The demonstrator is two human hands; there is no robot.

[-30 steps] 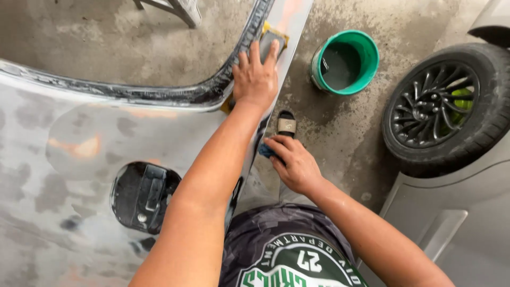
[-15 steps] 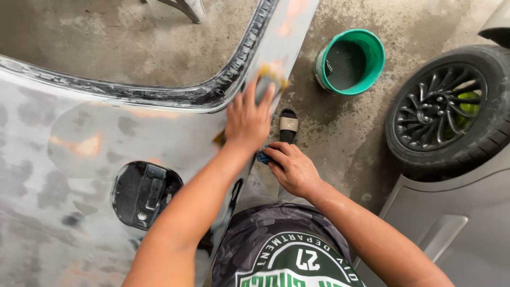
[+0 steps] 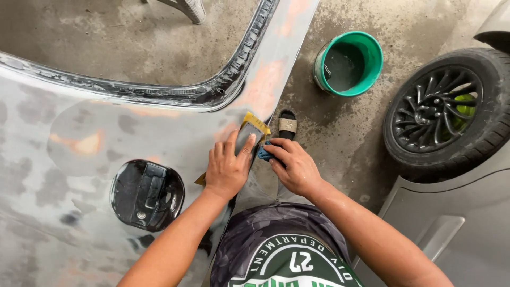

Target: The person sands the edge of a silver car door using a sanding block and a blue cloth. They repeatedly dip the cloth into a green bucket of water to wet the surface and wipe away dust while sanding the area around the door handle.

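Note:
My left hand (image 3: 229, 169) lies flat on a yellow-backed sheet of sandpaper (image 3: 252, 129), pressing it against a grey, sanded car door panel (image 3: 79, 159) with orange patches. My right hand (image 3: 293, 166) sits at the panel's edge, fingers closed around a small blue thing (image 3: 264, 153), most of it hidden. A black door-handle recess (image 3: 147, 194) is just left of my left forearm.
A green bucket (image 3: 372, 74) with dark water stands on the concrete floor at upper right. A black sandal (image 3: 287, 125) shows beyond my right hand. A car wheel (image 3: 443, 111) and grey bodywork (image 3: 457, 212) are at the right. A black window seal (image 3: 212, 93) borders the panel.
My left hand has slid the sandpaper down the panel toward me, from near the window frame to the panel's lower part. My right hand has stayed put.

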